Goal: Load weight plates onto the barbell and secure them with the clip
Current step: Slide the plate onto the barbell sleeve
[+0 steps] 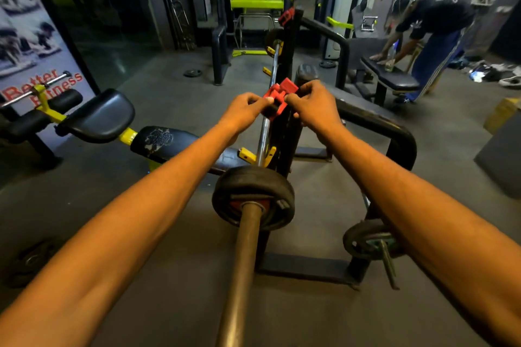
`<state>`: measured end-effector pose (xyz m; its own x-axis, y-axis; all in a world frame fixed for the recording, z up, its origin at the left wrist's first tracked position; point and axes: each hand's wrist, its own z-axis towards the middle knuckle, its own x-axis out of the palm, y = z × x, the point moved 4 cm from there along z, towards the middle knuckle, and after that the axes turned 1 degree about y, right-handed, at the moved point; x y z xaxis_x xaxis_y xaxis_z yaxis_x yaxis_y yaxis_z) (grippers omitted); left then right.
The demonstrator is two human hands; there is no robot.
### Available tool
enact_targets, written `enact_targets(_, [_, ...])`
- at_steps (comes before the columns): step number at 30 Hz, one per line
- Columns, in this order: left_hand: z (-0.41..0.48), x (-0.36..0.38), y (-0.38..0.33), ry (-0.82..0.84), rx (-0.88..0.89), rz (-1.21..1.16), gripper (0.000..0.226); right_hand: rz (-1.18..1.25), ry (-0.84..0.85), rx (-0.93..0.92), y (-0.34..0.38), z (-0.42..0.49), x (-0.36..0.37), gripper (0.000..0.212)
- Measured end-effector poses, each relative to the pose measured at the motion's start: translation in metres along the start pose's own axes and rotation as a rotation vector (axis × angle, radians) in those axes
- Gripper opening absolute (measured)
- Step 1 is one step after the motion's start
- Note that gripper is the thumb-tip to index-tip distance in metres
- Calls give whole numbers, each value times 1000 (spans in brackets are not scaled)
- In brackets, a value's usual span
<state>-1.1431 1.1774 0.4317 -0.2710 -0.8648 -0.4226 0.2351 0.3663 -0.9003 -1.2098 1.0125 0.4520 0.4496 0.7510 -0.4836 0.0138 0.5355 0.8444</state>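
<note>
A barbell point(242, 256) runs away from me on a bench rack, its near sleeve pointing at the camera. One black weight plate point(253, 197) sits on that sleeve. Above the bar I hold a red clip point(279, 96) with both hands: my left hand point(245, 111) pinches its left side, my right hand point(313, 105) its right side. The clip is up at the top of the near rack post, beyond the plate. A second red clip point(287, 15) sits on top of the far rack post.
A black and yellow bench point(169, 141) lies left of the bar. Small plates hang on the rack peg point(366, 239) at right, and loose plates point(31, 259) lie on the floor at left. A person point(428, 34) leans over another bench at the far right.
</note>
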Motion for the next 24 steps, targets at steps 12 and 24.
enact_targets(12, [74, 37, 17, -40, -352, -259, 60, -141, 187, -44, -27, 57, 34, 54])
enact_targets(24, [-16, -21, 21, -420, -298, -595, 14, 28, 383, -279, 15, 19, 75, 47])
